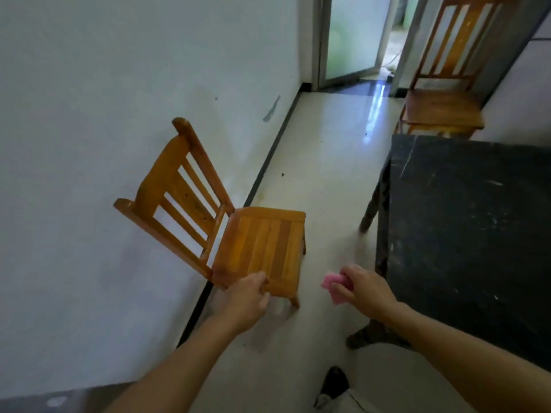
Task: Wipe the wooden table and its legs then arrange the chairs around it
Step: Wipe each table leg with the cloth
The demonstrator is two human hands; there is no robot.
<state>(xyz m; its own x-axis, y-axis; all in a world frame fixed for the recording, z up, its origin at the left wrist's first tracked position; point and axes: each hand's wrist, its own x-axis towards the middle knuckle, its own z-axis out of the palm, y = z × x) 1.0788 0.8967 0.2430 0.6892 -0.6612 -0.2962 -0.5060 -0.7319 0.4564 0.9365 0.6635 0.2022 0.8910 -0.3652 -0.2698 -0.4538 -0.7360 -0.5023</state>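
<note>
A light wooden chair stands by the white wall on the left, its slatted back towards the wall. My left hand grips the near edge of its seat. My right hand holds a pink cloth in the air, just left of the dark wooden table. The table fills the right side, its top scratched and worn. A second wooden chair stands beyond the table's far edge.
A strip of pale tiled floor runs between the wall and the table towards an open glass door at the back. Two dark table legs stand at the table's left side. My shoe shows at the bottom.
</note>
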